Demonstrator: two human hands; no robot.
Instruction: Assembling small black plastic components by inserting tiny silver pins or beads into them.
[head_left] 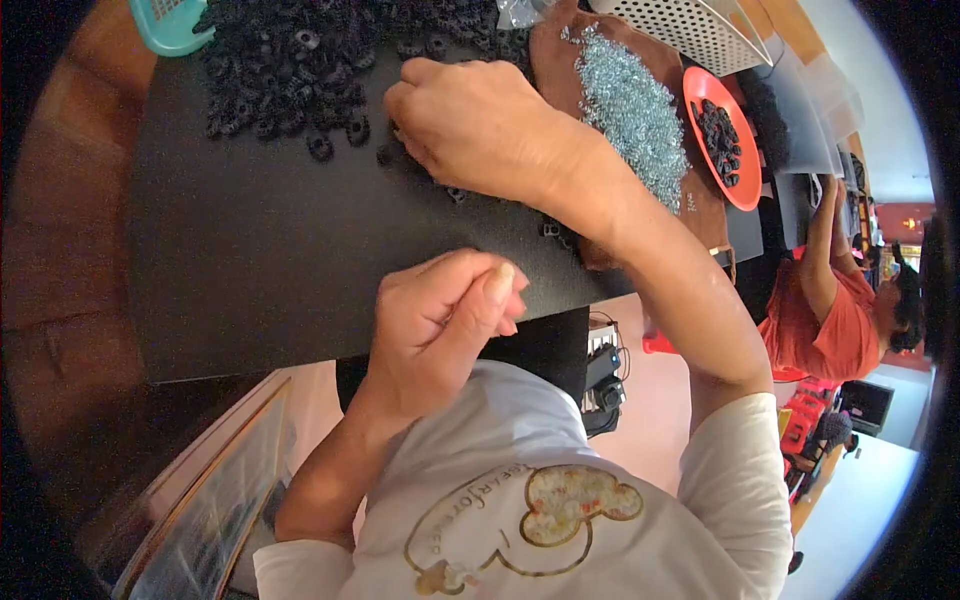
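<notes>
My left hand (435, 325) is closed above the near edge of the dark table (250, 250), thumb pressed over curled fingers; whatever it holds is hidden. My right hand (480, 130) reaches across from the right, just in front of a big pile of small black plastic parts (290, 70). Its fingers are curled downward, and what they hold cannot be seen. A loose black part (320, 147) lies at the pile's front edge. A few more black parts (550, 230) lie beneath my right wrist.
Right of the pile, many small shiny pale-blue pieces (630, 110) cover a brown board (555, 60). Beside it stands a red plate (742, 190) with black pieces. A white perforated basket (690, 30) and a teal basket (160, 40) sit at the back. A person in red (825, 315) sits at far right.
</notes>
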